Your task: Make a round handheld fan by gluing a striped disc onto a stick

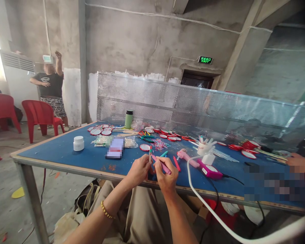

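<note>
At the front edge of the blue table, my left hand [140,169] is closed around a thin upright stick [150,152], pale with a reddish tip. A pink marker pen [164,167] is gripped in my right hand [167,178], its tip close to the stick; whether they touch I cannot tell. Just right of that hand lies a red marker [177,163], and beyond my fingers a teal marker [164,154]. A round red-rimmed white disc [145,147] rests behind my left hand.
A pink glue gun [186,157], white cup of sticks [203,148] and magenta box [210,170] stand right, with a white cable crossing in front. Left are a phone [114,148] and white jar [78,143]. Another person's hand [301,162] is far right; someone stands back left.
</note>
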Demonstrator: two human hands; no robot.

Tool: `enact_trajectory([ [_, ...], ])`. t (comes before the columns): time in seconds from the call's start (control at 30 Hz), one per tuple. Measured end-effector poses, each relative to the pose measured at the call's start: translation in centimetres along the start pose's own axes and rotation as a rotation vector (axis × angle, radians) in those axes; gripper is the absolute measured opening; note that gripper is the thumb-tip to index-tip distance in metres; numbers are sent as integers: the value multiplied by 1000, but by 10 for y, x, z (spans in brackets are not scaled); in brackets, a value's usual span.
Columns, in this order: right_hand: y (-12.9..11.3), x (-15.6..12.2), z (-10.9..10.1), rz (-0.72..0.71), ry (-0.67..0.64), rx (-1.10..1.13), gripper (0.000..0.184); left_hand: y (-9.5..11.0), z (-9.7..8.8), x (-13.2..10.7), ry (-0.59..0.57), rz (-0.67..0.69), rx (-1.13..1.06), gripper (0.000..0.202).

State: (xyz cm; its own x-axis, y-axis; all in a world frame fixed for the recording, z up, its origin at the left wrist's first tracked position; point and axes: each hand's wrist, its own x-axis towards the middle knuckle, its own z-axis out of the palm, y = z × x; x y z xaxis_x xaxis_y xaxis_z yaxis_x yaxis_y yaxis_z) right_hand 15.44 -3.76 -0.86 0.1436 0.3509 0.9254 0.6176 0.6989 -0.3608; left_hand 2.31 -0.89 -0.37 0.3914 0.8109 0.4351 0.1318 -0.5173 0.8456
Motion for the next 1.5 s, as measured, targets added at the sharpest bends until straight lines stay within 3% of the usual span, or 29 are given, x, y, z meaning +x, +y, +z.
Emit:
enact_trajectory([
  [1.5,-3,2,-1,-55,-3,-26,10,-1,0,-1,2,7,7,27],
])
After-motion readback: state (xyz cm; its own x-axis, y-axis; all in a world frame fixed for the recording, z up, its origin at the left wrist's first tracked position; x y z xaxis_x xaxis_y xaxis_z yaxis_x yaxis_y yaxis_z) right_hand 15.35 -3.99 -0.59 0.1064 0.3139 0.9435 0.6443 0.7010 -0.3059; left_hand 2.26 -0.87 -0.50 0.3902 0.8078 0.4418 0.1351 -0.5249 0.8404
